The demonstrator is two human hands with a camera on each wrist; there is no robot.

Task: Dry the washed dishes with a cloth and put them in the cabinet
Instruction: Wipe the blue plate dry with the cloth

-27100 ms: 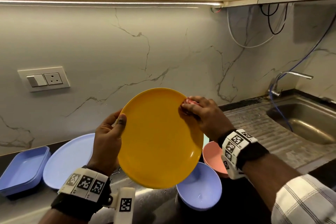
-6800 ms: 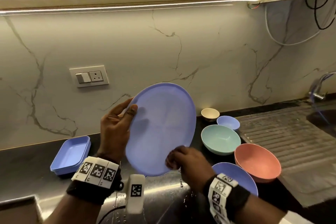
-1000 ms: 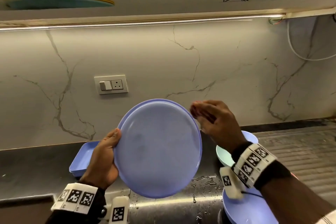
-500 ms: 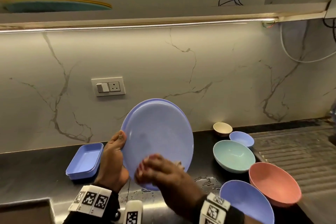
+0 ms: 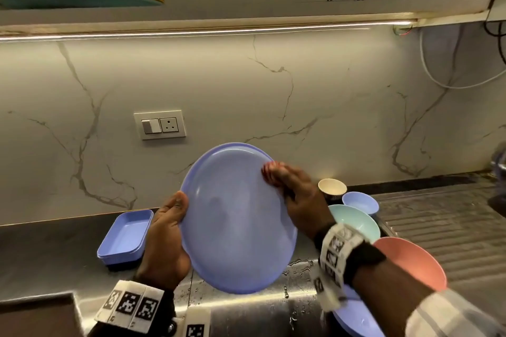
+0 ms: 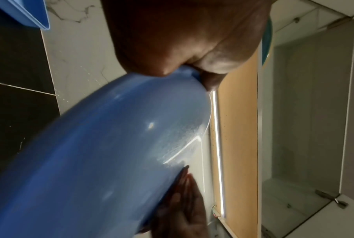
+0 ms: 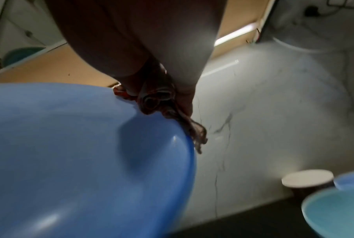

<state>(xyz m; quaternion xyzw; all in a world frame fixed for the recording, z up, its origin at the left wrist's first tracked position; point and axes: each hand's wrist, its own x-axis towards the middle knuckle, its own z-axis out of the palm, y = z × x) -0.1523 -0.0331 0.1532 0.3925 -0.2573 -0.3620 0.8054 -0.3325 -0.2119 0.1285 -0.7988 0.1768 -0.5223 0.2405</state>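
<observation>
Head view: left hand (image 5: 164, 238) pinches the round blue plastic plate (image 5: 235, 221) upright above the desk's front edge; right hand (image 5: 298, 200) presses a bunched red-striped cloth (image 5: 269, 172) on its rim. Hard wiping could lever the wet plate loose onto the bowls (image 5: 356, 219).

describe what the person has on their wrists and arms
Each wrist carries a white band printed with square black-and-white tag markers over a black strap; the left one has a white block with another marker beside it. The right arm wears a pale sleeve with thin check lines.
</observation>
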